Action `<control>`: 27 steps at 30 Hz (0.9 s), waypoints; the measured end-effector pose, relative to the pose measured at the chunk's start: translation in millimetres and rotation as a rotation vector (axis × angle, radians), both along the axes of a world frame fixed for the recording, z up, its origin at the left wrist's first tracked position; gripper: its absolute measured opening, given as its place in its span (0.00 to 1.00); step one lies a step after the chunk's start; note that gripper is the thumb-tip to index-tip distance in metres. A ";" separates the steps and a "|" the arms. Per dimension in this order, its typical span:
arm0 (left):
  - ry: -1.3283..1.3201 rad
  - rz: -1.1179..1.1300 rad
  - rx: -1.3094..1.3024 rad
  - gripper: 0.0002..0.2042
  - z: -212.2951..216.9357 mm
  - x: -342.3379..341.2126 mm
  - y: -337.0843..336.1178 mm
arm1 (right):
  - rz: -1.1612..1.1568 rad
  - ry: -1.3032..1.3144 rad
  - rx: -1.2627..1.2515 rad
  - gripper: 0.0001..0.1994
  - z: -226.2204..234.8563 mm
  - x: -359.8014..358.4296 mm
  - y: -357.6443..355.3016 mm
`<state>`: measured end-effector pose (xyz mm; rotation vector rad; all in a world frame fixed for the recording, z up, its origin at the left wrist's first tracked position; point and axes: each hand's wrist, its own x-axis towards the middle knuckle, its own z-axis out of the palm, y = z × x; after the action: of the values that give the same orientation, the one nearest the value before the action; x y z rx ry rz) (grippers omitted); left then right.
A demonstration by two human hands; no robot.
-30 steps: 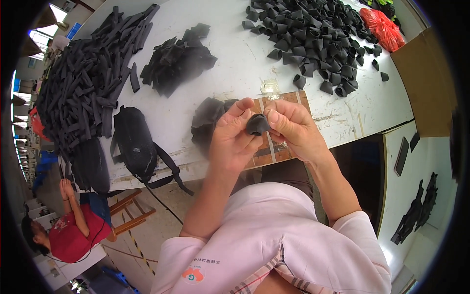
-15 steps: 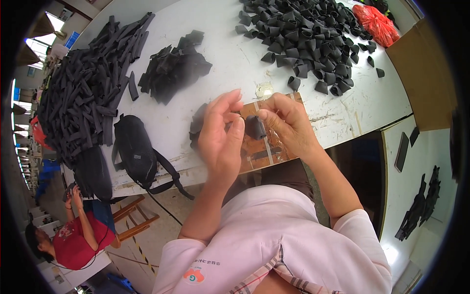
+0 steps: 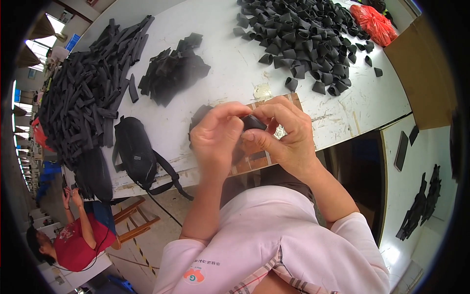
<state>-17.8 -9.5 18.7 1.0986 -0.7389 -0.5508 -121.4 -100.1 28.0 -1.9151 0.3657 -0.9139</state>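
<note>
A small black fabric piece, bent into a curve, is held between my two hands over a brown board on the table. My right hand pinches it between thumb and fingers from the right. The fingertips of my left hand are closed at its upper left edge, partly hiding it. Under and behind my left hand lie more flat black pieces. The brown board, with pale strips across it, shows below my hands at the table's near edge.
Many folded black loops are heaped at the far right beside a red plastic bag and a cardboard box. Black strips pile up at left, near flat black pieces and a black pouch. Another person sits at lower left.
My left hand has come in to the black piece and its fingertips have closed at the edge. My right hand has shifted slightly, and the piece has turned and bent.
</note>
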 end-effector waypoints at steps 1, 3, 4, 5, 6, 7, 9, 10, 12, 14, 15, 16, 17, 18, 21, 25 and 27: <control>0.046 0.005 0.046 0.06 4.2 -3.8 -0.1 | -0.034 -0.008 -0.039 0.12 0.3 0.3 1.0; -0.023 -0.010 0.035 0.06 1.3 1.7 -0.9 | -0.053 -0.018 -0.063 0.12 2.1 0.3 2.9; -0.089 -0.028 0.027 0.06 -0.3 4.1 -1.3 | -0.076 -0.026 -0.084 0.11 2.2 0.0 3.1; -0.088 -0.029 0.026 0.06 1.2 4.9 -0.7 | -0.077 -0.025 -0.085 0.11 1.9 0.2 3.1; -0.125 -0.030 0.048 0.06 4.4 5.2 0.1 | -0.076 -0.020 -0.077 0.11 1.3 0.7 3.1; -0.163 -0.029 0.071 0.06 6.3 5.4 1.3 | -0.074 -0.016 -0.069 0.11 1.0 1.3 3.7; -0.171 -0.038 0.060 0.06 6.0 4.6 1.6 | -0.086 -0.020 -0.078 0.10 0.5 1.9 4.4; -0.178 -0.049 0.049 0.07 5.5 4.0 1.3 | -0.100 -0.023 -0.088 0.09 -0.3 1.8 4.3; -0.193 -0.052 0.091 0.07 5.7 5.3 3.3 | -0.095 -0.034 -0.115 0.08 -8.2 1.7 3.2; -0.208 -0.061 0.131 0.07 6.6 4.2 2.1 | -0.096 -0.044 -0.143 0.07 -12.5 2.8 2.6; -0.311 -0.009 0.121 0.06 7.0 1.8 -0.2 | -0.120 -0.067 -0.161 0.07 -12.7 5.4 3.0; -0.415 0.048 0.111 0.06 7.8 0.8 -1.6 | -0.140 -0.092 -0.180 0.07 -12.6 7.9 3.2; -0.418 0.048 0.107 0.06 8.5 0.9 -2.4 | -0.141 -0.095 -0.183 0.07 -12.9 8.5 3.9; -0.389 0.061 0.128 0.06 8.8 1.1 -3.1 | -0.163 -0.060 -0.180 0.07 -13.1 8.4 5.1; -0.259 0.075 0.067 0.05 2.5 0.5 -0.6 | -0.119 -0.010 -0.082 0.08 -3.8 5.8 6.9; 0.243 -0.090 -0.236 0.05 -6.6 5.4 2.3 | -0.021 0.019 0.047 0.09 11.0 1.7 4.2; 0.422 -0.173 -0.288 0.05 -9.5 7.5 1.8 | -0.033 0.019 0.056 0.09 11.1 2.5 3.8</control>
<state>-10.3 -7.6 9.1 0.6246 -0.5230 -0.7688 -118.9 -96.3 39.1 -1.8726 0.4313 -0.8983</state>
